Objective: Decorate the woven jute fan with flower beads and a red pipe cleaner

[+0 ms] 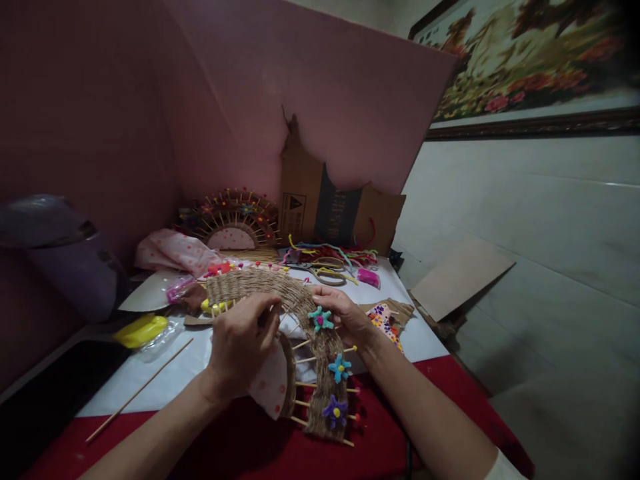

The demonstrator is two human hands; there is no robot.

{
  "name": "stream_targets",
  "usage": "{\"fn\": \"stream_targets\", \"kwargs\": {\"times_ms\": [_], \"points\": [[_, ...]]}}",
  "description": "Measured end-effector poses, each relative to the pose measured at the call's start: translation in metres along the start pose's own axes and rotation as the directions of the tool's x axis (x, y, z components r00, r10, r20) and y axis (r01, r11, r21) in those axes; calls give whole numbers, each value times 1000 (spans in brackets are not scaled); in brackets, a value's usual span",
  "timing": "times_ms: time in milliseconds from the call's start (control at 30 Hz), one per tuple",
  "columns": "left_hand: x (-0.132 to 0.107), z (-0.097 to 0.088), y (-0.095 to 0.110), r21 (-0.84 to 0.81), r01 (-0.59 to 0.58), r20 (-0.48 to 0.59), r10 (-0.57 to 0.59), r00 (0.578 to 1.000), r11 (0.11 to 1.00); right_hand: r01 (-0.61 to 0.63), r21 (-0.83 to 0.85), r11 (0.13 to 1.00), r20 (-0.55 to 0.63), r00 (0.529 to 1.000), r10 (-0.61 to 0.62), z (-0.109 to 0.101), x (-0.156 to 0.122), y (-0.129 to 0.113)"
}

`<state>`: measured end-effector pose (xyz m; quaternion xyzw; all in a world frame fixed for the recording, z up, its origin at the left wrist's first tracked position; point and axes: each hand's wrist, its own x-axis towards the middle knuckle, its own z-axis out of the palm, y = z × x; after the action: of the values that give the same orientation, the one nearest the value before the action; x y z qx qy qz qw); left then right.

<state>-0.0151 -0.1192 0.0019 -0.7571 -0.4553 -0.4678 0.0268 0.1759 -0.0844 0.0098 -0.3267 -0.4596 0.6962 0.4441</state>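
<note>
A fan-shaped craft piece [260, 283] of woven brown twine on thin wooden sticks is tilted up over the table's front. Three fuzzy flowers, one teal [320, 320], one blue [340, 368] and one purple [335, 411], sit along its right side. Dotted pale fabric [270, 387] covers its half-round centre. My right hand [343, 310] grips the woven band near the teal flower, thumb at the front. My left hand [245, 340] is closed in a pinch in front of the sticks, below the band; whatever is between its fingertips is hidden.
Behind lie scissors [327, 272], coloured fuzzy stems [350, 255] and a pink packet [369, 278]. A finished-looking fan [235, 217] leans at the back beside torn cardboard [305, 193]. At left are a yellow packet [143, 331] and a loose stick [140, 390].
</note>
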Motion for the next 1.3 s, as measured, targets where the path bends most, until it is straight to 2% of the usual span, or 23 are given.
{"fn": "stream_targets", "kwargs": {"times_ms": [233, 500, 833, 1033, 1167, 1300], "points": [[0, -2, 5, 156, -154, 33, 150, 988, 976, -2, 18, 1000, 4, 1000, 2, -1, 0, 3], [0, -3, 10, 347, -261, 111, 237, 965, 901, 29, 66, 997, 53, 998, -32, 1, -2, 2], [0, -1, 10, 356, -256, 158, 212, 964, 899, 19, 30, 999, 47, 999, -20, -5, 0, 6], [-1, 3, 7, 325, -201, 132, 166, 977, 924, 1, 32, 999, 53, 999, -3, -2, 1, 4], [-1, 5, 6, 335, -205, 120, 174, 977, 920, -36, 11, 999, 124, 992, 34, -2, 2, -2], [-1, 5, 5, 355, -212, 158, 165, 974, 911, -67, -74, 995, 219, 972, 82, -2, 0, -14]]}}
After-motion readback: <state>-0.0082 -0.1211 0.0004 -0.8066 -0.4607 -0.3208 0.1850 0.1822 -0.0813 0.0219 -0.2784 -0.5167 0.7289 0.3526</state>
